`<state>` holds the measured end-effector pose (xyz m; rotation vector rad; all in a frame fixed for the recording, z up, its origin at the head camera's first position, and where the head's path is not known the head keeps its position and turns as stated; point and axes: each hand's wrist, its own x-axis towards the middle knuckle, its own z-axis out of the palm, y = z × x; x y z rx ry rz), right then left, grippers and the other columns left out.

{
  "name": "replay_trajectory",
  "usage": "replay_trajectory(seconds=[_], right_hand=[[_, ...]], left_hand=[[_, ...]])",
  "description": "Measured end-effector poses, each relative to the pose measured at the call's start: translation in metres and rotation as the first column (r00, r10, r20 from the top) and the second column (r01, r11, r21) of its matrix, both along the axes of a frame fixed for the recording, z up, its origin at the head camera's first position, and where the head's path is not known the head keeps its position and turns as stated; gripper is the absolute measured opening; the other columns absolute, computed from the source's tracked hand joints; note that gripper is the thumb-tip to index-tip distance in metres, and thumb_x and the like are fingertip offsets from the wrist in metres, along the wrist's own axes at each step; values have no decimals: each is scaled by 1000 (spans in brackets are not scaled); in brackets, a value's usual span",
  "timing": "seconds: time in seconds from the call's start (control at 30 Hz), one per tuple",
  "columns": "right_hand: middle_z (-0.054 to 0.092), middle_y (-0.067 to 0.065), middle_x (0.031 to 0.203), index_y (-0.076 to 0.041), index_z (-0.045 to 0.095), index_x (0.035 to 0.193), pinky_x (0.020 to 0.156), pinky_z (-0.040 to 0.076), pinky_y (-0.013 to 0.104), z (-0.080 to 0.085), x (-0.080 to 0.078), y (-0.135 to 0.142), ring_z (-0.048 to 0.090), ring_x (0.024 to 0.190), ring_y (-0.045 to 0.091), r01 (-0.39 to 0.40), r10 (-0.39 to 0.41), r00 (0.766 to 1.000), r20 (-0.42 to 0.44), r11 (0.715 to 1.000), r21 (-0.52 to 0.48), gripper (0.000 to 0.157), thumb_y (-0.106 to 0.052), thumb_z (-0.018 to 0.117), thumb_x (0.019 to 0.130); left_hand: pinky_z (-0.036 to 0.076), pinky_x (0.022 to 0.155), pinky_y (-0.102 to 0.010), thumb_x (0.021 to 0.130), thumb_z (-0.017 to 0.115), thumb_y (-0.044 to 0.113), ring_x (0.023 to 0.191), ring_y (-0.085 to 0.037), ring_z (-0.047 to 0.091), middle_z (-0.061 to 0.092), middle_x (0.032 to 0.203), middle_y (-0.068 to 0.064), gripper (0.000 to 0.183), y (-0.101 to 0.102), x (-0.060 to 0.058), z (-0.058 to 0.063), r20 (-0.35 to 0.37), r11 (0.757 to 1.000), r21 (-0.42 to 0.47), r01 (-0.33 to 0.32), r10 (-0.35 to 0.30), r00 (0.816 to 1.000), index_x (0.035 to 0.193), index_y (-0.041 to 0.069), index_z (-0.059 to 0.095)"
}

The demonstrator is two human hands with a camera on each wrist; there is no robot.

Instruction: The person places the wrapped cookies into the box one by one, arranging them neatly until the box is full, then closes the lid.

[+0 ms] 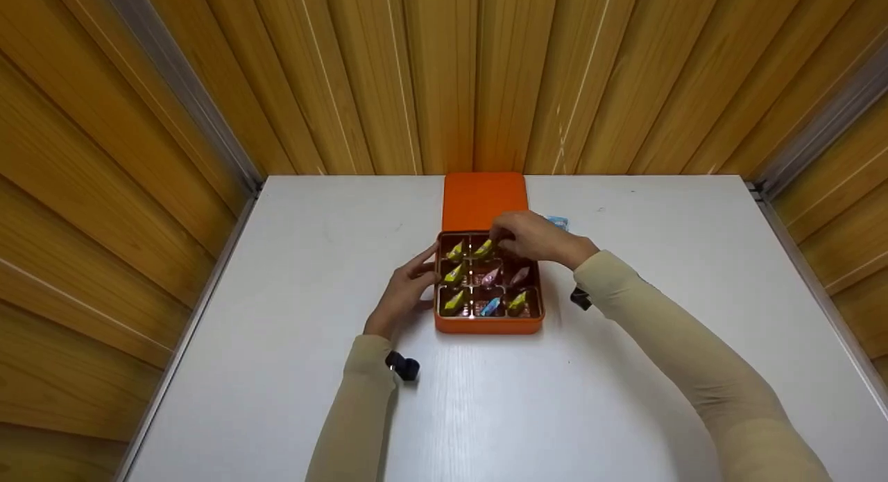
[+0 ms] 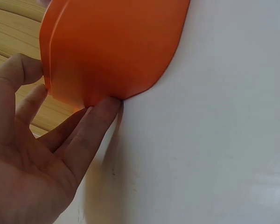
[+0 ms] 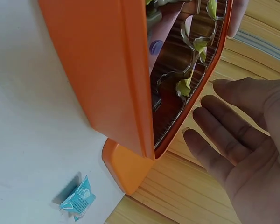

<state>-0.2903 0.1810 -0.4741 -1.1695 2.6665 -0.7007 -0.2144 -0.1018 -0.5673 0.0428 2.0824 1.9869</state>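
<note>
An orange box with a brown divided tray stands on the white table. Wrapped candies sit in its compartments: yellow ones down the left column, such as the yellow candy, a pink candy mid-row and a blue candy in front. My left hand rests its extended fingertips against the box's left side; the orange wall shows in the left wrist view. Over the back right compartment hovers my right hand, covering part of it. Its fingers are loosely bent, with nothing visible between them.
The orange lid lies folded back behind the box, close to the wood-patterned wall. A blue wrapped candy lies on the table to the right of the lid, partly behind my right hand in the head view.
</note>
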Motion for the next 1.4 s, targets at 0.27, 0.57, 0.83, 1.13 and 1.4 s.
replay_trajectory(seconds=[0.27, 0.57, 0.83, 1.13, 1.4], right_hand=[[70, 17, 114, 3, 72, 119, 97, 56, 52, 3, 0, 8, 67, 108, 36, 61, -61, 998, 33, 998, 10, 19, 2, 69, 101], [70, 19, 119, 4, 71, 121, 102, 54, 53, 3, -5, 19, 66, 115, 38, 120, -121, 993, 9, 992, 28, 21, 3, 69, 100], [70, 22, 119, 5, 71, 122, 103, 53, 54, 5, -6, 28, 67, 115, 39, 165, -165, 986, 2, 986, 12, 23, 6, 69, 99], [68, 23, 121, 6, 70, 121, 101, 54, 54, 4, -8, 34, 66, 114, 40, 200, -200, 979, -46, 980, 7, 22, 3, 69, 99], [67, 25, 121, 6, 70, 122, 100, 54, 55, -2, -10, 40, 65, 114, 41, 260, -258, 964, -66, 965, 19, 23, -1, 68, 100]], left_hand=[[62, 87, -49, 100, 62, 12, 129, -34, 60, 59, 148, -19, 66, 1, 1, 1, 2, 1000, 16, -4, 4, 1000, 161, 34, 48], [63, 84, -49, 101, 63, 13, 129, -35, 60, 58, 148, -19, 66, 2, 1, 1, -4, 1000, 6, -3, 3, 1000, 162, 33, 48], [62, 87, -49, 101, 63, 17, 131, -32, 60, 58, 150, -14, 65, 2, 2, 2, 15, 1000, -8, -4, 4, 1000, 161, 39, 48], [62, 87, -48, 100, 63, 17, 131, -33, 59, 57, 151, -16, 66, 1, 2, 3, 19, 1000, -16, -3, 4, 1000, 161, 39, 47], [62, 88, -48, 100, 63, 18, 130, -32, 59, 58, 150, -14, 66, 0, 2, 2, 25, 999, -33, -12, 13, 1000, 161, 39, 48]])
